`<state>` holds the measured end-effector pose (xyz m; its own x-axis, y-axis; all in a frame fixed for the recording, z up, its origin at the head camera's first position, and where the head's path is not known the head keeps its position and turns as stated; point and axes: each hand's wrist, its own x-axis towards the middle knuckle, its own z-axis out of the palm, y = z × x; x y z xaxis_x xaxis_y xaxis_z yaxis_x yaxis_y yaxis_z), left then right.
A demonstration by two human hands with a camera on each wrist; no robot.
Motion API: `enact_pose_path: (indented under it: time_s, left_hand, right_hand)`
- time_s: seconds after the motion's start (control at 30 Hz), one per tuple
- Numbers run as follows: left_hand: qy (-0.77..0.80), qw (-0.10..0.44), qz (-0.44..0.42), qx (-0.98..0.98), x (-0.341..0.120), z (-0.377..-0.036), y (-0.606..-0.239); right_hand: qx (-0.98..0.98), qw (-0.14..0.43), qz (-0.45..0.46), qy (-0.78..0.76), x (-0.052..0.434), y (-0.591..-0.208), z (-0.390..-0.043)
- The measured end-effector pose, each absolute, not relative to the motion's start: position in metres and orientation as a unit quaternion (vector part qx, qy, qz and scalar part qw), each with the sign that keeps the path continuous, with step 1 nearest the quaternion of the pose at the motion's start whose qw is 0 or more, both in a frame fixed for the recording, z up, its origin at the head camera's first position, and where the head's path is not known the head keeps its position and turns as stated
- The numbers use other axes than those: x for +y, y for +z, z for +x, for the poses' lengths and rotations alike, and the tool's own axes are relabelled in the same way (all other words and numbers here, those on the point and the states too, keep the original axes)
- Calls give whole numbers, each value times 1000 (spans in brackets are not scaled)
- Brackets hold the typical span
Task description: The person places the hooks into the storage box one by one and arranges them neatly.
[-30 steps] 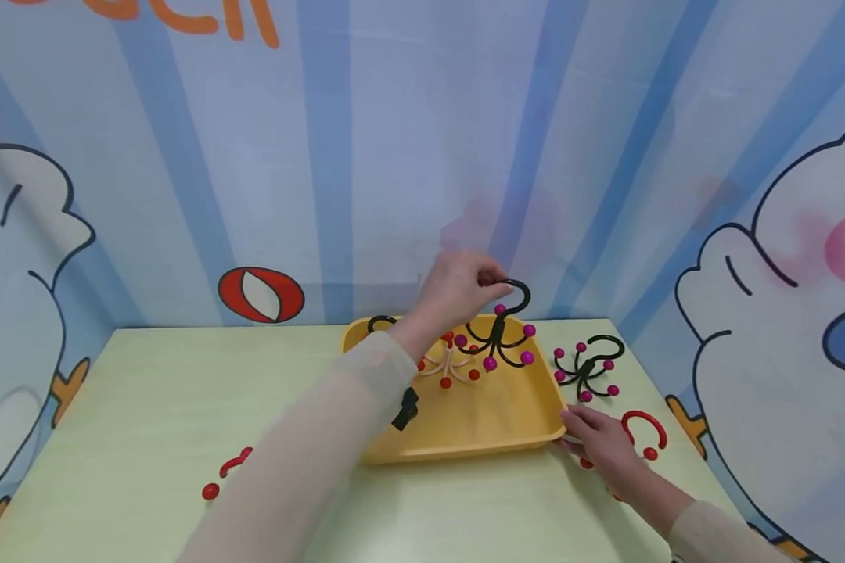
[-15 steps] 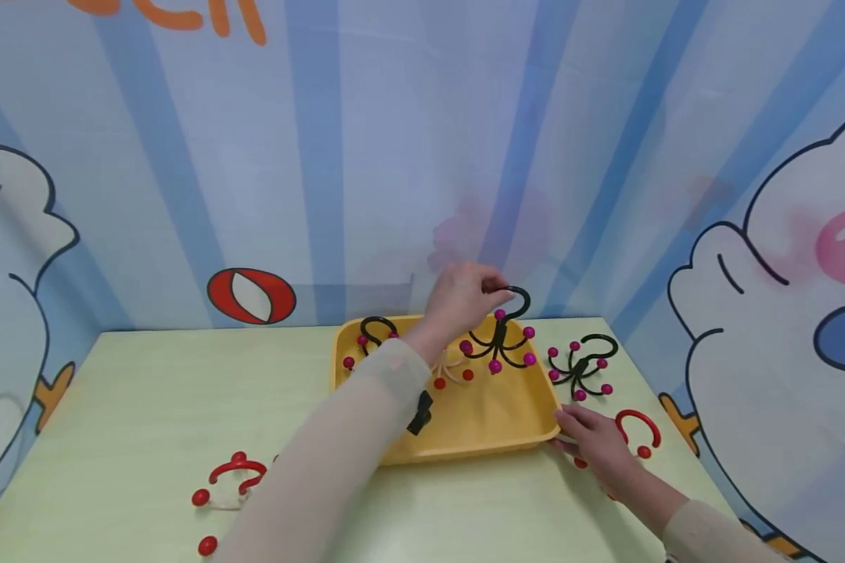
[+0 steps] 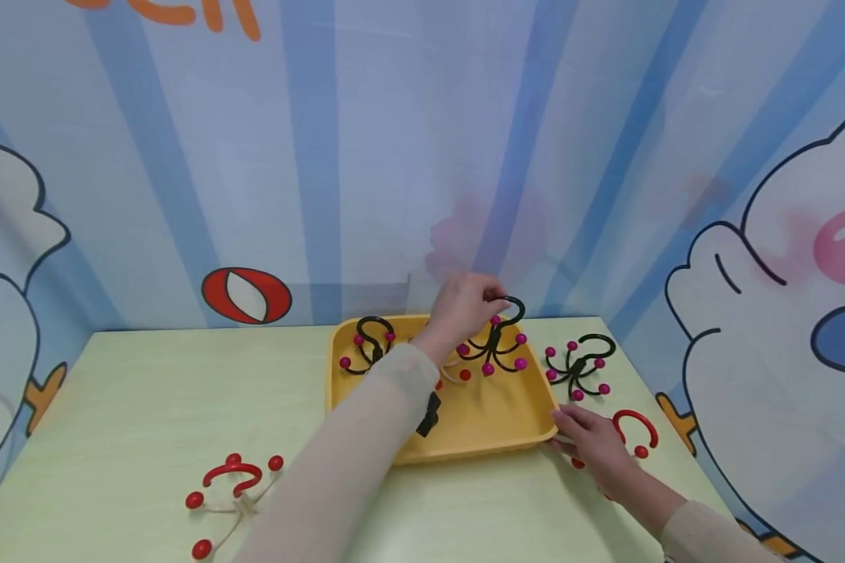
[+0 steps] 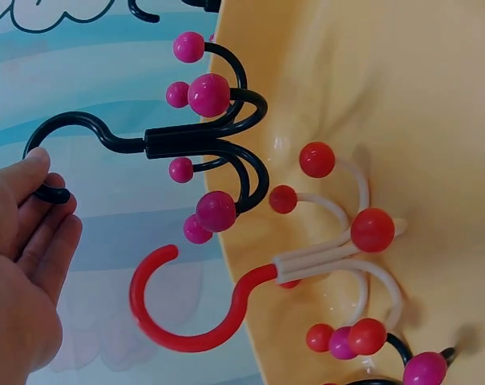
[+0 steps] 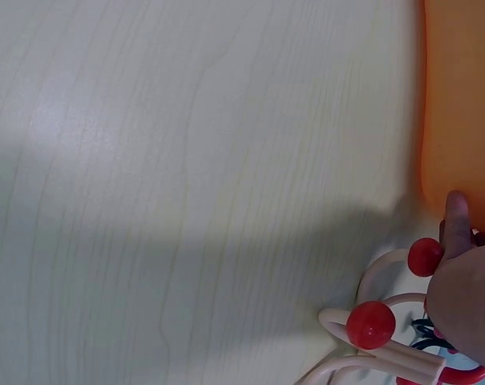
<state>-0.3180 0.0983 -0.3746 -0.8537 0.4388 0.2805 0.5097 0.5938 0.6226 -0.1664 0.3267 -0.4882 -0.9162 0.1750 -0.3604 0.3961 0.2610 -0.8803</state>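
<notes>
Pinching the top loop of a black hook (image 3: 494,342) with pink balls, the left hand (image 3: 461,306) holds it over the yellow tray (image 3: 507,434) at the frame centre, while the right hand (image 3: 591,442) rests with relaxed fingers against the tray's lower right corner.

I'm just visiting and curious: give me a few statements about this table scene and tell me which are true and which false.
1. The left hand holds a black hook with pink balls by its hook end. True.
2. The tray is blue. False: it is yellow.
3. The right hand rests at the tray's near right corner. True.
4. A red-hooked piece lies on the table left of the tray. True.
5. The right hand lifts a black hook high. False: it stays low by the tray.
</notes>
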Motion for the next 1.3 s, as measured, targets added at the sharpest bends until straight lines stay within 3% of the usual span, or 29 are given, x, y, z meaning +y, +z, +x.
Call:
enact_pose_path:
  time_s: [1.3]
  left_hand:
    - [-309, 48, -277, -909, 110, -329, -409]
  right_hand:
    - [784, 99, 176, -587, 325, -485, -164]
